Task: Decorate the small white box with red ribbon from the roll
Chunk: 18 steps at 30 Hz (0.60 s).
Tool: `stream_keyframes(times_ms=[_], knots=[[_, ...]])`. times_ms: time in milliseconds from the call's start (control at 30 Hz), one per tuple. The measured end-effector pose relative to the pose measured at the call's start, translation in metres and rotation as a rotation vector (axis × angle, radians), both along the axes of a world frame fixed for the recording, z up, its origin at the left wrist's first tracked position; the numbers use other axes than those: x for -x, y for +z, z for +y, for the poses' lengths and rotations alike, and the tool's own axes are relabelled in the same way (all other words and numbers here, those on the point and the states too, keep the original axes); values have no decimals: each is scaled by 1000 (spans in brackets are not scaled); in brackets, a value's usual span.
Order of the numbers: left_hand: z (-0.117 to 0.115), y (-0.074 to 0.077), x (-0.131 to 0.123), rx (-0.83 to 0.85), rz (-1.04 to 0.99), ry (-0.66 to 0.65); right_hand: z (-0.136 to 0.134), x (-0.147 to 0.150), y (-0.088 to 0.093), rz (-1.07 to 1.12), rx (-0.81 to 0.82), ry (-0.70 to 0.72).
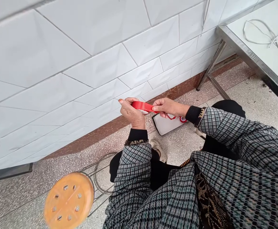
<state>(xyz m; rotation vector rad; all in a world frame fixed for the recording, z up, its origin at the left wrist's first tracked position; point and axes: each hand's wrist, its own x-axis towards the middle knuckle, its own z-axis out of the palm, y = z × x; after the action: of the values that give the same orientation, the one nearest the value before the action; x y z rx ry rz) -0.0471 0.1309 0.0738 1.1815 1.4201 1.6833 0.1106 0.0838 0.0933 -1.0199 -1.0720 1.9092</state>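
Note:
A roll of red tape (pixel 141 106) is held in front of me, above the floor near the white tiled wall. My left hand (pixel 131 114) is closed around the left side of the roll, thumb on top. My right hand (pixel 169 107) pinches the red strip at the roll's right side. Below my hands a white card with a dark border and red marks (pixel 167 124) lies on the floor. Both arms wear checked sleeves over black cuffs.
An orange round stool seat with holes (pixel 68 200) on a wire frame stands at the lower left. A steel-edged table (pixel 255 60) with loose white wire (pixel 260 33) on it is at the upper right. My shoe (pixel 159 151) rests on the speckled floor.

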Motion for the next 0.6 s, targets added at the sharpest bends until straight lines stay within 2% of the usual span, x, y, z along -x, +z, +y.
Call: stream_keyframes(times_ms=[333,600], knots=[[1,6,-8,79,-251,-34,-3,8,13,5,43,-15],[-5,11,-16,116,-485,-115,-2,14,13,-35,92,-49]])
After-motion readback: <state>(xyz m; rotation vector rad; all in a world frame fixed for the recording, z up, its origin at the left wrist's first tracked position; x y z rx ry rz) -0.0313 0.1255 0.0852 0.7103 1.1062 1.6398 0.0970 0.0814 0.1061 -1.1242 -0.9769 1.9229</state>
